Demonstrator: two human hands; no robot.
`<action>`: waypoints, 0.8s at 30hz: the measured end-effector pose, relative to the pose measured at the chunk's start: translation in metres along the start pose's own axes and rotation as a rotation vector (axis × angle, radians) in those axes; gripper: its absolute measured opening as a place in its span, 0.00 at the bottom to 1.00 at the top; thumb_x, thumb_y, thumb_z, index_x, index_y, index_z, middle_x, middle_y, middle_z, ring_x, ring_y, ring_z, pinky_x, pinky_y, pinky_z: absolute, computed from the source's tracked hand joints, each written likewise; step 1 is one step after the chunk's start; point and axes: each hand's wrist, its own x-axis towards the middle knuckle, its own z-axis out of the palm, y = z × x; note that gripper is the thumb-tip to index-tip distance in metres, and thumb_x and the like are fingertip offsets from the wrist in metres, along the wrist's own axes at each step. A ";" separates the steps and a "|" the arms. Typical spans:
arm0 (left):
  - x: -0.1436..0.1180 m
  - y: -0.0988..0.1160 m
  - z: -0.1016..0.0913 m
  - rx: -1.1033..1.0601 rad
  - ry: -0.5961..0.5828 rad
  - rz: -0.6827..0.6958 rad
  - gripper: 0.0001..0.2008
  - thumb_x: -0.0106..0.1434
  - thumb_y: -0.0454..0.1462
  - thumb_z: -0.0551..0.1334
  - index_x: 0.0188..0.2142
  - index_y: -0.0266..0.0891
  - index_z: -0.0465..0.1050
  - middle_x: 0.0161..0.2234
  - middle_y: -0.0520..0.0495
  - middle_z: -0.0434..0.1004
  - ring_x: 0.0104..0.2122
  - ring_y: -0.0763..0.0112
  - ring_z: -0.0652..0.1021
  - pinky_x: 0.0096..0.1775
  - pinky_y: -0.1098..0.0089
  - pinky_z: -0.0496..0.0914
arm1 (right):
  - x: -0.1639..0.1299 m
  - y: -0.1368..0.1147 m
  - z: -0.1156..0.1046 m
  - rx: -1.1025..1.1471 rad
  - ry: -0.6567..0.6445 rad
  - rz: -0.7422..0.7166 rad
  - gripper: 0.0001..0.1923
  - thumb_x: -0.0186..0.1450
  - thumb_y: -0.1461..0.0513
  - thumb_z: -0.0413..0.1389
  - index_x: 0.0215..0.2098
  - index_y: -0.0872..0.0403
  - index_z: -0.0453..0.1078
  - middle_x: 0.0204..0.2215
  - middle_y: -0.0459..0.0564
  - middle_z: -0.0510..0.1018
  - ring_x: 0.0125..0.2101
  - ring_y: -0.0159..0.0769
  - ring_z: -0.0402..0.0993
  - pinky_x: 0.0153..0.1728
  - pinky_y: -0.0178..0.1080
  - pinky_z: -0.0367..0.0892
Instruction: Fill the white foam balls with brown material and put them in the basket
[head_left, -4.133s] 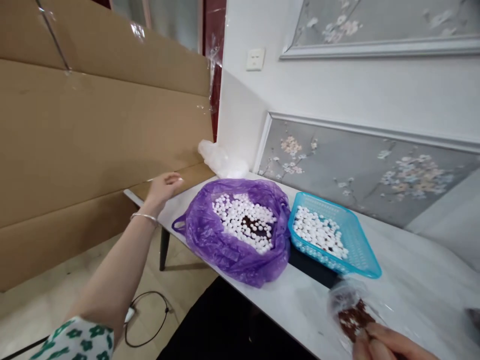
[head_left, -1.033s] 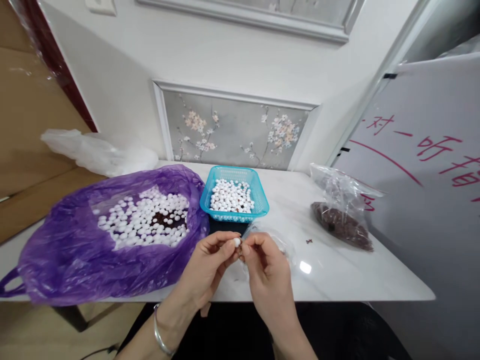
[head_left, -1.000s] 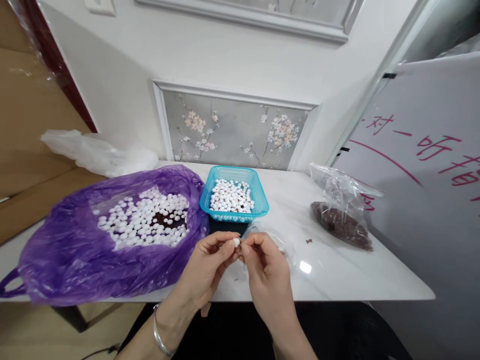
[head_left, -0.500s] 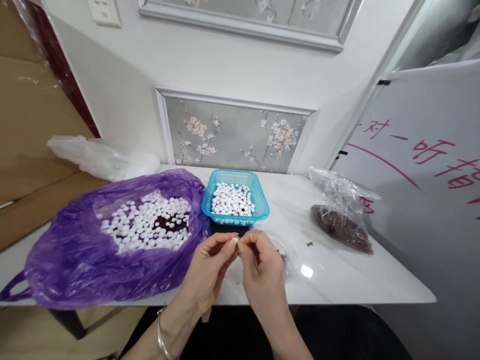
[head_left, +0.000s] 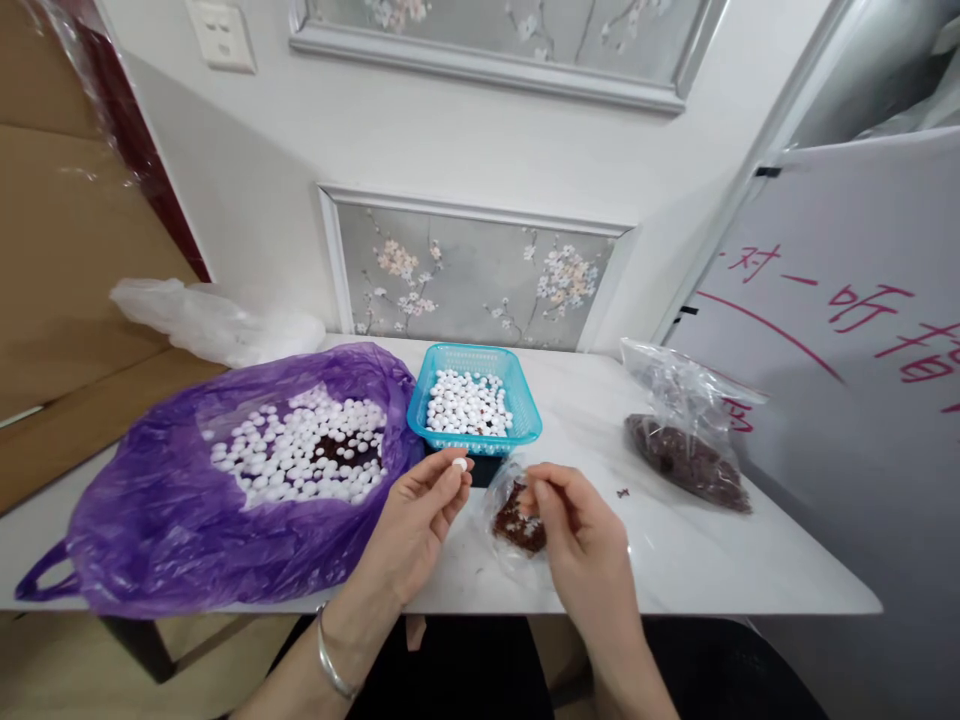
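My left hand (head_left: 421,515) pinches a small white ball (head_left: 460,465) between thumb and fingertips, just in front of the blue basket (head_left: 529,425). Closed in a pinch, my right hand (head_left: 581,530) is over a small clear bag (head_left: 499,545) of reddish-brown bits (head_left: 517,525); whether anything is between its fingertips I cannot make out. White balls (head_left: 465,398) fill the bottom of the basket. To the left, a purple plastic bag (head_left: 165,530) lies spread open, holding many more white balls (head_left: 292,450) and a patch of brown bits (head_left: 337,452).
A clear zip bag (head_left: 682,455) of brown material rests on the right of the white table (head_left: 697,570). Crumpled white plastic (head_left: 217,320) lies at the back left by a cardboard box (head_left: 67,240). A whiteboard (head_left: 825,420) with red writing stands at the right.
My hands have come apart from their shared hold on the white ball. The left keeps the ball, while the right has moved right, over the small clear bag. The view has shifted slightly.
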 end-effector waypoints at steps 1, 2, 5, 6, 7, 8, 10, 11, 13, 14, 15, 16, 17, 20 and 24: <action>0.002 0.000 -0.001 0.005 0.001 0.002 0.17 0.43 0.35 0.78 0.35 0.36 0.83 0.32 0.50 0.83 0.30 0.80 0.80 0.36 0.84 0.75 | 0.001 0.004 -0.008 -0.060 0.016 -0.005 0.09 0.70 0.60 0.49 0.40 0.52 0.71 0.28 0.46 0.77 0.29 0.33 0.74 0.32 0.34 0.70; 0.003 0.000 -0.002 0.010 0.001 0.004 0.16 0.43 0.33 0.78 0.34 0.36 0.83 0.32 0.50 0.83 0.30 0.80 0.80 0.36 0.84 0.75 | 0.002 0.007 -0.015 -0.120 0.020 -0.010 0.10 0.70 0.60 0.49 0.40 0.52 0.72 0.28 0.46 0.77 0.29 0.34 0.74 0.33 0.34 0.70; 0.007 -0.001 0.000 0.027 -0.011 0.010 0.16 0.44 0.33 0.78 0.34 0.36 0.83 0.32 0.50 0.84 0.30 0.79 0.80 0.37 0.83 0.75 | 0.004 0.017 -0.025 -0.260 -0.075 -0.032 0.11 0.69 0.63 0.48 0.39 0.53 0.73 0.30 0.48 0.78 0.27 0.34 0.75 0.32 0.35 0.69; 0.008 -0.001 0.001 0.033 -0.017 0.014 0.16 0.44 0.33 0.78 0.34 0.36 0.83 0.32 0.50 0.84 0.30 0.79 0.80 0.37 0.83 0.74 | 0.004 0.019 -0.024 -0.295 -0.127 -0.040 0.12 0.68 0.64 0.48 0.37 0.52 0.74 0.31 0.49 0.78 0.27 0.35 0.75 0.31 0.35 0.68; 0.008 -0.001 0.003 0.041 -0.022 0.021 0.16 0.44 0.33 0.78 0.34 0.36 0.83 0.32 0.50 0.84 0.30 0.79 0.80 0.36 0.83 0.74 | 0.004 0.021 -0.022 -0.330 -0.176 -0.050 0.13 0.67 0.66 0.47 0.36 0.52 0.75 0.31 0.49 0.79 0.27 0.35 0.75 0.31 0.36 0.67; 0.009 0.000 0.004 0.050 -0.027 0.029 0.16 0.43 0.34 0.78 0.34 0.36 0.84 0.31 0.50 0.84 0.30 0.79 0.80 0.36 0.83 0.74 | 0.003 0.022 -0.019 -0.365 -0.219 -0.061 0.14 0.67 0.67 0.47 0.35 0.52 0.75 0.31 0.50 0.78 0.28 0.36 0.75 0.31 0.36 0.67; 0.010 0.000 0.007 0.070 -0.034 0.045 0.16 0.42 0.34 0.78 0.34 0.36 0.84 0.31 0.49 0.85 0.30 0.79 0.80 0.36 0.82 0.74 | 0.002 0.023 -0.012 -0.429 -0.280 -0.073 0.16 0.66 0.68 0.46 0.35 0.53 0.76 0.30 0.51 0.78 0.28 0.38 0.74 0.32 0.37 0.66; 0.010 0.001 0.007 0.080 -0.037 0.052 0.16 0.42 0.34 0.78 0.33 0.36 0.84 0.31 0.49 0.85 0.30 0.78 0.80 0.36 0.82 0.74 | 0.002 0.024 -0.008 -0.456 -0.302 -0.076 0.16 0.66 0.69 0.46 0.35 0.53 0.76 0.29 0.51 0.77 0.27 0.38 0.74 0.32 0.38 0.66; 0.010 0.001 0.008 0.099 -0.043 0.065 0.16 0.41 0.34 0.79 0.32 0.36 0.84 0.30 0.48 0.85 0.30 0.78 0.80 0.36 0.81 0.74 | 0.001 0.024 -0.004 -0.501 -0.336 -0.075 0.17 0.67 0.69 0.45 0.36 0.54 0.76 0.29 0.52 0.77 0.28 0.38 0.74 0.33 0.38 0.65; 0.010 0.001 0.009 0.107 -0.046 0.070 0.15 0.40 0.34 0.79 0.31 0.36 0.84 0.29 0.48 0.85 0.29 0.77 0.80 0.36 0.81 0.75 | 0.001 0.024 -0.003 -0.519 -0.350 -0.071 0.17 0.67 0.69 0.44 0.36 0.54 0.76 0.30 0.52 0.77 0.29 0.38 0.74 0.33 0.38 0.65; 0.010 0.000 0.009 0.115 -0.048 0.076 0.15 0.40 0.35 0.79 0.30 0.36 0.84 0.29 0.48 0.85 0.29 0.77 0.80 0.35 0.81 0.75 | 0.002 0.023 -0.002 -0.536 -0.364 -0.067 0.17 0.67 0.69 0.44 0.36 0.54 0.75 0.31 0.53 0.77 0.29 0.38 0.74 0.34 0.38 0.65; 0.010 0.000 0.009 0.122 -0.049 0.081 0.15 0.39 0.35 0.79 0.29 0.36 0.84 0.29 0.48 0.85 0.28 0.77 0.80 0.35 0.80 0.75 | 0.002 0.023 -0.002 -0.554 -0.380 -0.062 0.16 0.67 0.69 0.45 0.36 0.54 0.75 0.31 0.52 0.77 0.30 0.38 0.74 0.33 0.38 0.65; 0.010 0.000 0.009 0.128 -0.050 0.087 0.14 0.39 0.35 0.79 0.28 0.36 0.84 0.29 0.48 0.85 0.28 0.76 0.80 0.34 0.79 0.75 | 0.003 0.022 -0.002 -0.571 -0.398 -0.057 0.16 0.67 0.69 0.45 0.35 0.54 0.75 0.31 0.52 0.77 0.29 0.37 0.74 0.33 0.37 0.64; 0.015 0.000 0.010 0.147 -0.043 0.105 0.14 0.39 0.36 0.79 0.27 0.37 0.84 0.29 0.48 0.85 0.29 0.75 0.80 0.36 0.78 0.75 | 0.005 0.019 -0.001 -0.624 -0.452 -0.035 0.15 0.68 0.69 0.46 0.32 0.52 0.73 0.29 0.49 0.76 0.27 0.35 0.73 0.29 0.35 0.63; 0.034 0.012 0.013 0.200 -0.025 0.146 0.09 0.47 0.36 0.76 0.31 0.39 0.84 0.34 0.48 0.85 0.34 0.74 0.81 0.45 0.74 0.74 | 0.006 0.018 0.003 -0.705 -0.485 0.002 0.14 0.67 0.69 0.48 0.34 0.52 0.75 0.33 0.50 0.79 0.30 0.37 0.76 0.28 0.34 0.62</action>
